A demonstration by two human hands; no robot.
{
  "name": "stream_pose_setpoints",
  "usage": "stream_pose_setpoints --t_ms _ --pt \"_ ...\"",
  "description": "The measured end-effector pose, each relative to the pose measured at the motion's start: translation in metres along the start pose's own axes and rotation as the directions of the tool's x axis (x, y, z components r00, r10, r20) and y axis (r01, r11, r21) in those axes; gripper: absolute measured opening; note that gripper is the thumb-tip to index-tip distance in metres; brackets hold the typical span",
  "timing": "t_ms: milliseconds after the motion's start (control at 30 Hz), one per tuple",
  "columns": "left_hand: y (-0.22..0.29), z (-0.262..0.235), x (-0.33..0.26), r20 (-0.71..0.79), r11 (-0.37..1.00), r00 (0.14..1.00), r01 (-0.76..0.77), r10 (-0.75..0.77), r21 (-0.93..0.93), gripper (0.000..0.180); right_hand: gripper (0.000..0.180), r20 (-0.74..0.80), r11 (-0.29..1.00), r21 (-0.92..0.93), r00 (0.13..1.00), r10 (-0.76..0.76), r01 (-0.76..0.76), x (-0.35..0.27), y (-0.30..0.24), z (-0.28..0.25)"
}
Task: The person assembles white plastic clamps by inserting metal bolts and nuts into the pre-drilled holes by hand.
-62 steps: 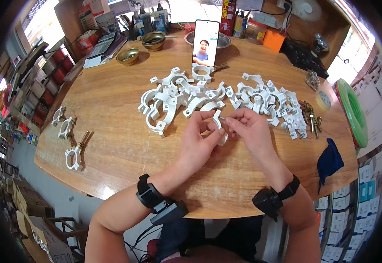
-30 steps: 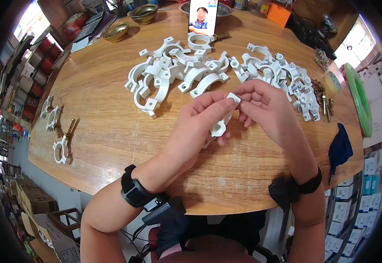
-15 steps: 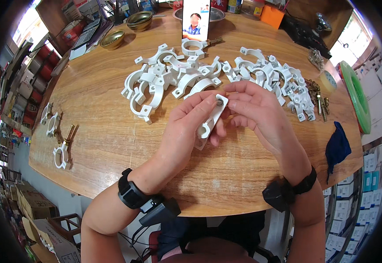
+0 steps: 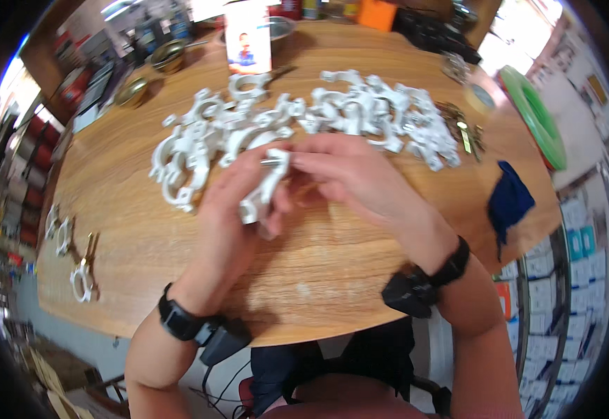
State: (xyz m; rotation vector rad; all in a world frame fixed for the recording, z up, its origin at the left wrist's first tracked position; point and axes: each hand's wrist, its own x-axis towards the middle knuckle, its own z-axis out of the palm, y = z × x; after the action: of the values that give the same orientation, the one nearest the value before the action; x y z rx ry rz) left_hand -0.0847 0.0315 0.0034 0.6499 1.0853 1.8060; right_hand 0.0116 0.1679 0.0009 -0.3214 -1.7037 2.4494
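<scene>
The left hand [image 4: 231, 202] grips a clamp [image 4: 268, 187] mid-frame while the right hand [image 4: 360, 174], fingers curled, meets its end, hold unclear, below heaped clamps [image 4: 362, 112].

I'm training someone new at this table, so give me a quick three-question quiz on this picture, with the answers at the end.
1. Multiple choice: what is the person's left hand holding?
A) an orange box
B) a white bracket
C) a brass-coloured bowl

2. True or false: the dark blue cloth lies on the right side of the table.

3. Count: how many white ring clamps lie apart from the piles, near the table's left edge?

Key: 1. B; 2. True; 3. Three
</scene>
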Motion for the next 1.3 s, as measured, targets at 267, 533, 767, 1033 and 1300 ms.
stream_pose_setpoints --t_ms 267,533,767,1033,1300 --pt "0.001 0.002 0.001 -0.010 0.995 0.999 -0.051 0.052 0.089 0.043 0.020 -0.047 0.999 -0.024 0.998 -0.035 0.034 -0.007 -0.011 0.005" --pt "0.004 0.004 -0.003 0.040 0.999 0.999 -0.031 0.029 0.037 0.045 0.019 0.001 0.999 0.037 0.999 -0.032 0.032 -0.007 -0.008 0.007" --pt "0.002 -0.002 -0.002 0.044 1.000 0.999 -0.012 0.011 0.017 0.037 0.020 -0.004 0.997 0.055 0.999 -0.048 0.049 -0.007 -0.005 0.010" --pt "-0.004 0.000 0.001 0.106 0.997 0.992 -0.072 0.067 0.041 0.024 0.020 -0.057 0.979 -0.199 0.997 -0.051 0.038 -0.007 -0.014 0.002" --pt "0.001 -0.001 -0.001 0.203 0.997 0.979 0.002 0.015 -0.082 0.024 0.019 0.070 0.943 -0.319 0.994 -0.079 0.097 -0.012 -0.025 0.000"
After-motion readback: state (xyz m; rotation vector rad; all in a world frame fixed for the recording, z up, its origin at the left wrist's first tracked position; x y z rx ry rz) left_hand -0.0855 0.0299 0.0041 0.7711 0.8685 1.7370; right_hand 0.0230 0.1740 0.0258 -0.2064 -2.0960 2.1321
